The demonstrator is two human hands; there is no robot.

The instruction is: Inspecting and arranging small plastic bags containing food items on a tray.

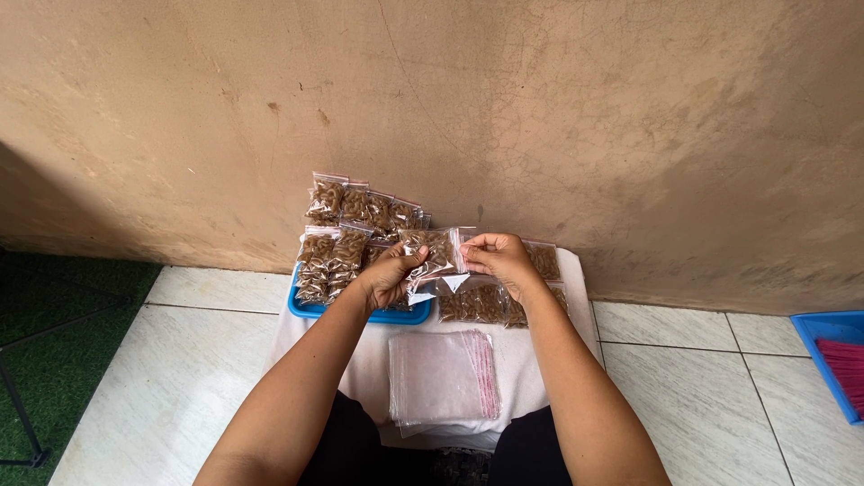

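Wall (pixel 540 108) close ahead; both hands' fingers (pixel 416 259) apparently pinch snack bag (pixel 438 250).

Our left hand (pixel 389 274) is covering part of the blue tray (pixel 306 309) and the near edge of the small filled bag (pixel 434 252) we are pinching. At the far right, the frame is cutting off a blue bin (pixel 823 335).

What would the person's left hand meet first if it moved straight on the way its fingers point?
Probably the right hand: the left hand points right along the filled bag both hold; depth is unclear.
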